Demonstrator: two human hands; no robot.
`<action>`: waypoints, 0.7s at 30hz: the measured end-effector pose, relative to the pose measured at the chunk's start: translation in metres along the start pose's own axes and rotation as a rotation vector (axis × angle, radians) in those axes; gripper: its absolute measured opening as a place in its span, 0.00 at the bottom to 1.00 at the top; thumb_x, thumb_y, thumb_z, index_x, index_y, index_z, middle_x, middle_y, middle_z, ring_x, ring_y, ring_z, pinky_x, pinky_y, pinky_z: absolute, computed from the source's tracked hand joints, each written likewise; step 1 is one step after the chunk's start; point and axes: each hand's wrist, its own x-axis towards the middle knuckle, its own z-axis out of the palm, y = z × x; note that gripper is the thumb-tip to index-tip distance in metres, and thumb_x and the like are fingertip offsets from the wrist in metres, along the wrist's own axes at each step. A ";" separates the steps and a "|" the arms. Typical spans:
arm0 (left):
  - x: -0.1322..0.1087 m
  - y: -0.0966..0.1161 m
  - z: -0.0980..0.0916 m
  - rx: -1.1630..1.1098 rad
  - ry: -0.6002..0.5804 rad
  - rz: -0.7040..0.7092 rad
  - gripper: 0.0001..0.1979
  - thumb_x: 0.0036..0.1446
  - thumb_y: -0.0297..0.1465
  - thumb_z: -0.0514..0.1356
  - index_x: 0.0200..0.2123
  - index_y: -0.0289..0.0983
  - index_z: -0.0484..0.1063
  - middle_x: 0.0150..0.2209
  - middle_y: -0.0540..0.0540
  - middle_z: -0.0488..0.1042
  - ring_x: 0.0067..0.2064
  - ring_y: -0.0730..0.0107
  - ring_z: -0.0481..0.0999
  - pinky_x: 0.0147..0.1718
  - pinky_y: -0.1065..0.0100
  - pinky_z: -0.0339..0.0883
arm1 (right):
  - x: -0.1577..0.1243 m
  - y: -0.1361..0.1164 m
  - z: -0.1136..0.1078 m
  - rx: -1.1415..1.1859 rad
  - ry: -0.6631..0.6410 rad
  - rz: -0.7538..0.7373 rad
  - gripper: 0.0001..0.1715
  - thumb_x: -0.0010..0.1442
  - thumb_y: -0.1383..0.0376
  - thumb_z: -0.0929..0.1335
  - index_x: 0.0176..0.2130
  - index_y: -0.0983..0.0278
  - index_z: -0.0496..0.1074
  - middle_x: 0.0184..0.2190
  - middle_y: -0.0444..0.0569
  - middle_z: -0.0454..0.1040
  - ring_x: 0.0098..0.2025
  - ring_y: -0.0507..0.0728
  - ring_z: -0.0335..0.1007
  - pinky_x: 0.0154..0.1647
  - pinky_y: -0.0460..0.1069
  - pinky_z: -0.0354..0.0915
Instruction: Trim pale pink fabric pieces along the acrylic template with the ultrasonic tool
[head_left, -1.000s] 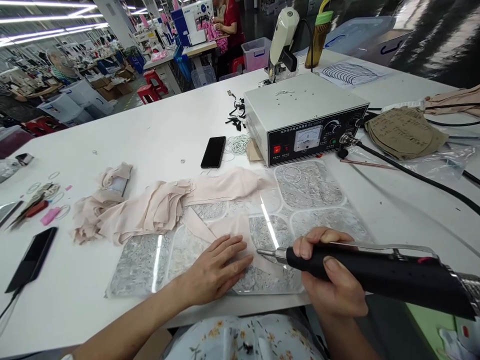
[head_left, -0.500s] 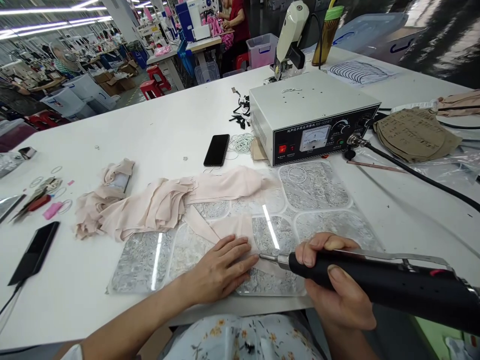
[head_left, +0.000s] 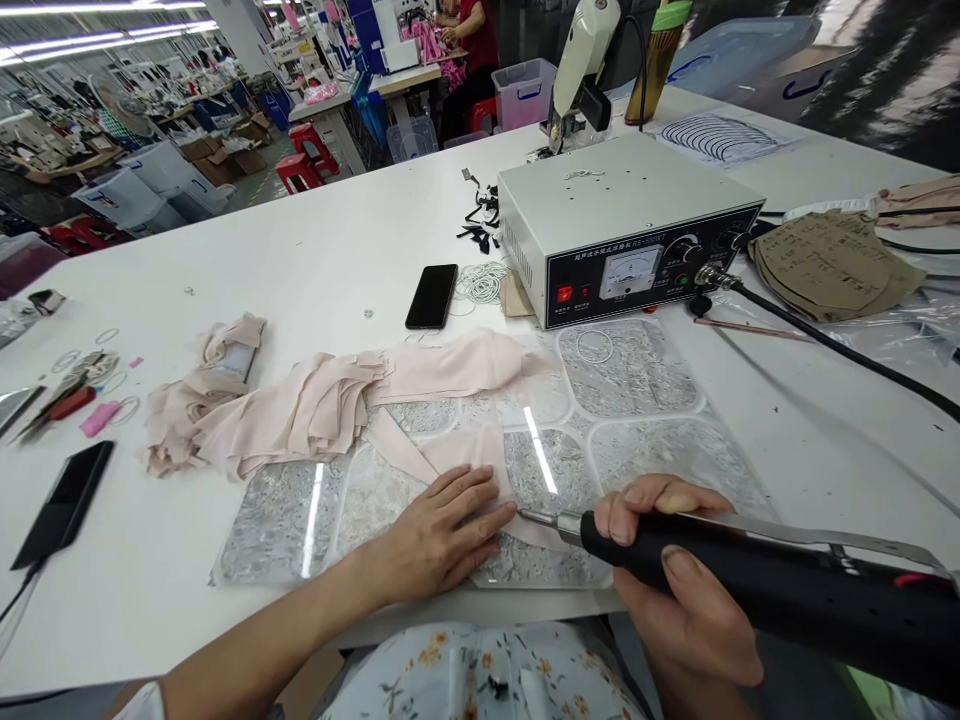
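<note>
My left hand (head_left: 448,530) lies flat with fingers stretched over a pale pink fabric piece (head_left: 480,452), pressing it against a clear-topped, stone-patterned mat (head_left: 285,520). In my right hand (head_left: 686,590) is a black handheld ultrasonic welding tool (head_left: 772,570), gripped round its body. Its narrow metal tip meets the fabric right by my left fingertips. A bunched stack of pink fabric strips (head_left: 300,405) rests across the mat's far left part and onto the table.
Behind the mat stands a grey control box (head_left: 630,220) with a black cable (head_left: 840,340) running right. A phone (head_left: 432,297) and pale cords (head_left: 481,284) lie beside it. Another black device (head_left: 64,505) is at left. Brown pattern pieces (head_left: 836,265) lie right. A co-worker (head_left: 476,45) sits behind.
The rear of the welding tool has dipped slightly, and my right hand has shifted a little right and down. My left hand stays on the fabric.
</note>
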 end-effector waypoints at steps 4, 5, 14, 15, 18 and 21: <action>0.000 0.001 0.000 -0.011 -0.020 -0.006 0.17 0.69 0.32 0.50 0.57 0.33 0.65 0.52 0.37 0.70 0.62 0.53 0.63 0.59 0.51 0.63 | 0.001 0.001 -0.002 0.009 0.009 -0.005 0.08 0.55 0.66 0.68 0.38 0.61 0.69 0.32 0.44 0.66 0.26 0.49 0.66 0.28 0.49 0.67; -0.001 0.001 0.001 -0.014 -0.021 -0.007 0.17 0.69 0.32 0.51 0.57 0.33 0.65 0.52 0.37 0.70 0.62 0.52 0.62 0.59 0.51 0.63 | 0.001 0.000 -0.003 0.008 0.014 -0.012 0.08 0.55 0.66 0.68 0.38 0.61 0.69 0.32 0.44 0.66 0.26 0.49 0.66 0.28 0.49 0.68; -0.002 0.000 0.002 -0.020 -0.020 -0.012 0.16 0.69 0.32 0.52 0.56 0.33 0.66 0.53 0.37 0.68 0.63 0.52 0.61 0.59 0.49 0.62 | -0.010 -0.022 -0.014 -0.066 0.015 0.015 0.07 0.56 0.65 0.68 0.38 0.61 0.68 0.31 0.44 0.63 0.27 0.50 0.63 0.28 0.51 0.69; -0.002 0.001 0.002 -0.018 -0.019 -0.013 0.16 0.69 0.33 0.52 0.56 0.34 0.66 0.53 0.37 0.68 0.63 0.52 0.61 0.59 0.49 0.62 | -0.011 -0.024 -0.014 -0.083 0.014 0.023 0.07 0.56 0.64 0.69 0.37 0.60 0.68 0.30 0.43 0.63 0.27 0.50 0.63 0.28 0.50 0.69; -0.002 0.002 0.002 -0.012 -0.024 -0.016 0.16 0.69 0.33 0.52 0.56 0.35 0.67 0.53 0.37 0.68 0.63 0.51 0.61 0.59 0.49 0.62 | -0.011 -0.027 -0.011 -0.120 0.019 0.023 0.05 0.57 0.64 0.69 0.36 0.60 0.68 0.30 0.43 0.63 0.26 0.50 0.62 0.28 0.50 0.69; -0.002 0.003 0.001 0.001 -0.041 -0.024 0.17 0.68 0.33 0.53 0.57 0.36 0.67 0.53 0.37 0.67 0.62 0.51 0.61 0.59 0.48 0.61 | -0.012 -0.027 -0.011 -0.134 0.009 0.013 0.05 0.58 0.64 0.68 0.37 0.59 0.68 0.30 0.44 0.63 0.27 0.50 0.62 0.28 0.49 0.70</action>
